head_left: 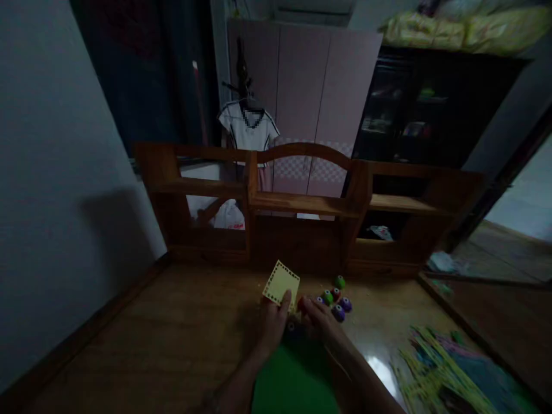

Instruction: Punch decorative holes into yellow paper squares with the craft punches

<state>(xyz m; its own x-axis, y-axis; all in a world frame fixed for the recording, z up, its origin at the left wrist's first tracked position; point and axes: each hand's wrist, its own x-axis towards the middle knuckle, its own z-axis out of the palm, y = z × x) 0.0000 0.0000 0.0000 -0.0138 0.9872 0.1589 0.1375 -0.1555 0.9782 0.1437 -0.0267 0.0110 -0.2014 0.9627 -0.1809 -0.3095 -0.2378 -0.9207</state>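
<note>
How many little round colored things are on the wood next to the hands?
5 at least: one green farthest back, green and red together, two purple nearest. The right hand may hide more.

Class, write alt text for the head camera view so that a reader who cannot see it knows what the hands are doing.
Two bare hands meet over a wooden floor: the left hand holds up a small yellow card with a punched border, and the right hand rests beside small round colourful craft punches. A green sheet lies below the hands, in a dim room with a wooden shelf unit behind.
</note>
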